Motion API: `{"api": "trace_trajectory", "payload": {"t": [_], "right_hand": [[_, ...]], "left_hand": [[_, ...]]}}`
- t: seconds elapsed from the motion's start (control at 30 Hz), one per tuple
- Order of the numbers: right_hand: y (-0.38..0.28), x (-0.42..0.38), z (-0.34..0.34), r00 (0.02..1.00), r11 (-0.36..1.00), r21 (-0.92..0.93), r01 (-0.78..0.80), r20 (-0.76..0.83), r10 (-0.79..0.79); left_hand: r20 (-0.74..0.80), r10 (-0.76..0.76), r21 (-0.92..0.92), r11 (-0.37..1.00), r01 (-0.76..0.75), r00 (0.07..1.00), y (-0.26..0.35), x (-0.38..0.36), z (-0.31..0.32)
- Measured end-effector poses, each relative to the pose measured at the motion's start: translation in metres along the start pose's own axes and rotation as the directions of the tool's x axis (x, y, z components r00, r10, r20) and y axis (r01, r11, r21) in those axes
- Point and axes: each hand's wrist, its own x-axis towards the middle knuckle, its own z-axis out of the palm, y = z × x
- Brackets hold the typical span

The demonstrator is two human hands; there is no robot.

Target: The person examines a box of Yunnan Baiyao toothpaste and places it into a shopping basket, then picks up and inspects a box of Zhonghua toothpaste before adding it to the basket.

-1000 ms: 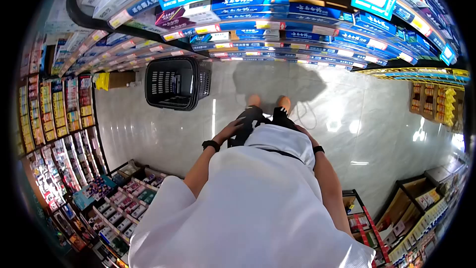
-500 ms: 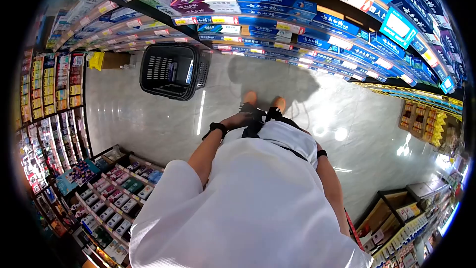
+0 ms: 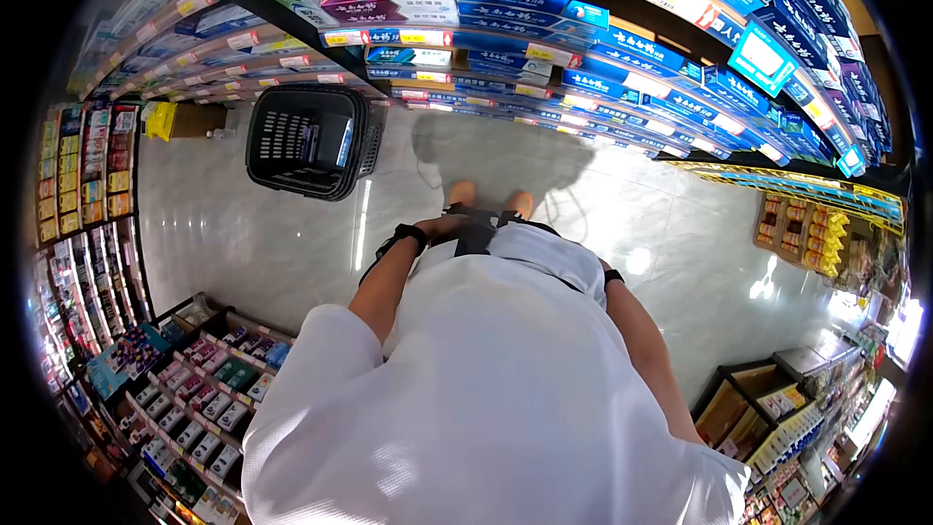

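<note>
We are standing in a shop aisle and looking down over our white shirt (image 3: 486, 399) at the pale, glossy floor (image 3: 282, 243). Our left hand (image 3: 450, 226) is resting at the front of our waist, against the dark shorts (image 3: 478, 233), with a black wristband (image 3: 410, 233) just behind it. It is too small here for us to tell whether the fingers are curled round anything or lying loose. Our right hand is hiding behind the shirt hem, so only its forearm and a dark band (image 3: 612, 277) are showing, and we cannot say how it is held. The nearest loose thing is the black basket (image 3: 309, 141), which is sitting on the floor far and to the left of our left hand, well apart from it, just in front of the far shelves of blue boxes (image 3: 583, 0). Its long axis is running roughly left to right, with its open top facing us. The left hand is clearly the nearer one to it. A low rack of small packets (image 3: 209, 389) is lying near us on the left. Against the earlier frames, our left hand is sitting further forward over the shorts, the basket is appearing further left, and our feet (image 3: 463, 192) are showing less
</note>
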Motion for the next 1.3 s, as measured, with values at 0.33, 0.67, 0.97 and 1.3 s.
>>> {"api": "trace_trajectory", "payload": {"t": [0.33,0.67,0.97,1.3], "right_hand": [[0.005,0.002,0.015,1.0,1.0,-0.001,0.007,-0.002,-0.007],[0.018,0.014,0.041,0.998,0.996,-0.086,0.016,0.064,-0.01],[0.054,0.06,0.08,0.981,0.799,-0.581,0.156,0.188,-0.054],[0.068,0.031,0.141,0.99,0.637,-0.77,-0.033,-0.112,-0.084]], "left_hand": [[-0.047,0.524,0.561,0.718,-0.412,0.85,-0.091,0.096,-0.042],[-0.062,0.492,0.504,0.766,-0.399,0.868,-0.109,0.088,-0.054],[-0.137,0.48,0.497,0.79,-0.359,0.866,-0.142,0.102,-0.063],[-0.12,0.286,0.543,0.821,-0.178,0.951,-0.18,0.113,-0.049]]}}
